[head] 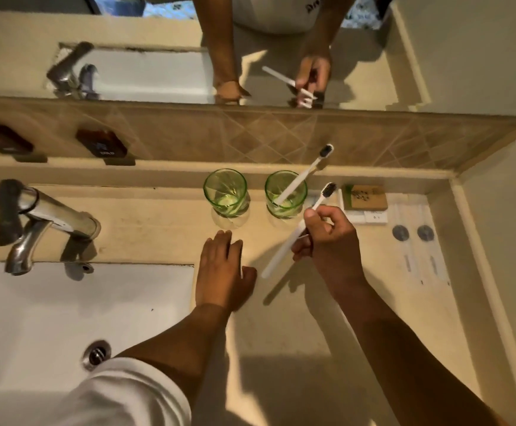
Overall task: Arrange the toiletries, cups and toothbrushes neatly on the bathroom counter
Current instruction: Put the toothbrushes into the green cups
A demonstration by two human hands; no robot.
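Two green glass cups stand side by side at the back of the beige counter (281,333). The left cup (225,192) holds nothing. The right cup (285,193) holds a white toothbrush (305,175) with dark bristles, leaning to the right. My right hand (327,241) grips a second white toothbrush (287,245) by the middle of its handle, bristles up, just right of the right cup. My left hand (224,269) lies flat on the counter in front of the left cup, fingers spread, holding nothing.
A brown soap box (364,197) on white packets sits right of the cups. Two flat sachets (416,253) lie near the right wall. The sink (66,318) and chrome faucet (44,219) fill the left. Two dark wall bottles (101,142) hang above; a mirror spans the top.
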